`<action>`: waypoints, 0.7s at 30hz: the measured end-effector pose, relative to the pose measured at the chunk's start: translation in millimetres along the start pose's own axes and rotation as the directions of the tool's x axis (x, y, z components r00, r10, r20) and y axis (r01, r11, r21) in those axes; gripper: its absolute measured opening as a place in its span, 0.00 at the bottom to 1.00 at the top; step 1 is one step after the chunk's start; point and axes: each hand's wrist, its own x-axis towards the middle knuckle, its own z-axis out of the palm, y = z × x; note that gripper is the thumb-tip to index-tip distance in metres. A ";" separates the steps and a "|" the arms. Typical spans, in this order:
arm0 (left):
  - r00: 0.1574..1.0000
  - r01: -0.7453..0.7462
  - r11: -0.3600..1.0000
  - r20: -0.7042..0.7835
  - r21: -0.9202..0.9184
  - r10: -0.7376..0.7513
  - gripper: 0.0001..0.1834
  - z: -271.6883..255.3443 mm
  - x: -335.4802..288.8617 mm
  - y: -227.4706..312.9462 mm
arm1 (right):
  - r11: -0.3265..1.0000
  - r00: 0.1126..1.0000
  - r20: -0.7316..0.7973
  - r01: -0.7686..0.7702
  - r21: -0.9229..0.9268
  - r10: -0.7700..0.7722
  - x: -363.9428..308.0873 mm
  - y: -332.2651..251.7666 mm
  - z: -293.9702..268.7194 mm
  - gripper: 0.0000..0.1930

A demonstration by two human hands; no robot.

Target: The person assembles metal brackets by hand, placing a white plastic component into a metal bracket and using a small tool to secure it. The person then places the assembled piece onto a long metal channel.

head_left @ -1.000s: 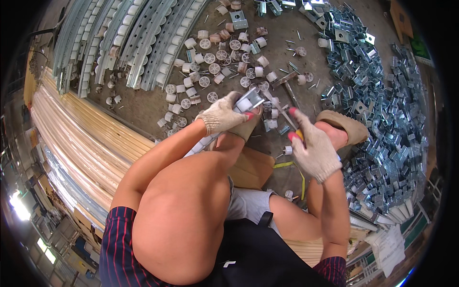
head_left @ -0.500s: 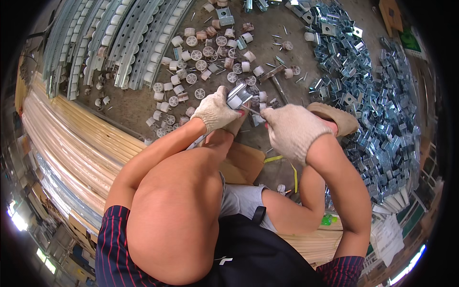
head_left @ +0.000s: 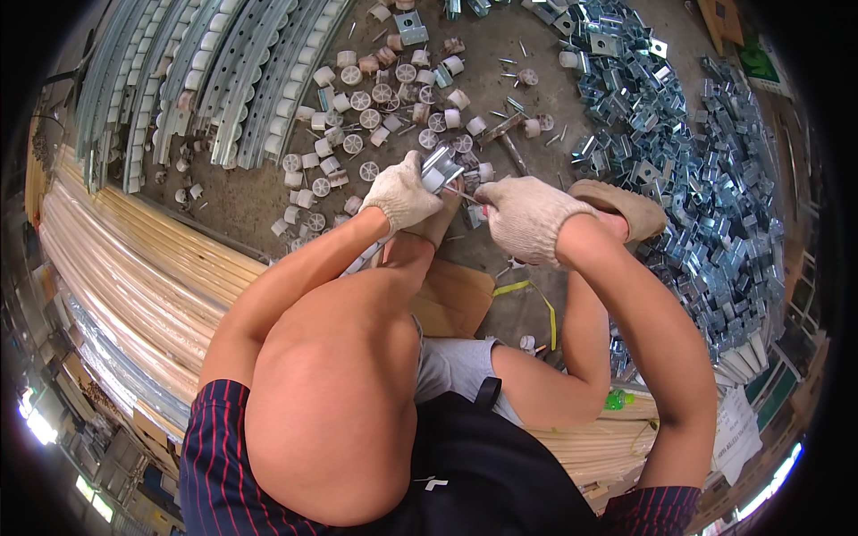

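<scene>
My left hand (head_left: pixel 402 193), in a knitted off-white glove, is closed round the end of a metal rail (head_left: pixel 441 167) with a U-shaped channel. A white roller (head_left: pixel 433 180) shows in the rail's end. My right hand (head_left: pixel 529 219), gloved the same way, grips a thin metal rod (head_left: pixel 463 194). The rod points left at the rail's end; whether its tip touches the rail or roller I cannot tell. Beyond my hands, loose white spoked rollers (head_left: pixel 369 118) lie scattered on the floor. A hammer (head_left: pixel 510 143) rests just past my right hand.
Rails fitted with white rollers (head_left: pixel 268 98) lie at the far left. Long wrapped strips (head_left: pixel 134 277) run along the left. Bent metal brackets (head_left: pixel 661 161) form a large heap on the right. Cardboard (head_left: pixel 456 299) and a yellow strap (head_left: pixel 550 322) lie near my legs.
My right hand has moved a little left and farther away with the rod. My left hand keeps hold of the rail, and the view has shifted slightly.
</scene>
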 end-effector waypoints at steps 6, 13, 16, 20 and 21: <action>0.999 -0.007 0.999 0.049 -0.035 0.009 0.38 -4.7 -0.6 9.4 | 0.997 0.998 0.056 -0.003 -0.071 0.007 7.7 -2.8 -4.6 0.18; 0.999 0.040 0.999 0.028 0.010 -0.040 0.38 -1.1 -0.9 2.9 | 0.940 0.901 0.398 -0.029 -0.339 0.171 16.2 -67.9 -67.6 0.24; 0.999 0.034 0.999 0.026 -0.016 -0.033 0.36 -8.3 -5.3 8.7 | 0.988 0.888 0.434 -0.124 -0.090 0.151 33.4 -31.3 -57.8 0.15; 1.000 0.002 0.998 0.029 -0.061 0.000 0.33 -3.6 -3.6 10.0 | 0.812 0.889 0.436 -0.354 0.465 0.138 23.8 13.0 -29.1 0.14; 1.000 0.017 0.998 0.025 -0.059 -0.016 0.33 -3.9 -4.5 10.3 | 0.763 0.890 0.443 -0.362 0.535 0.111 22.8 18.3 -21.8 0.15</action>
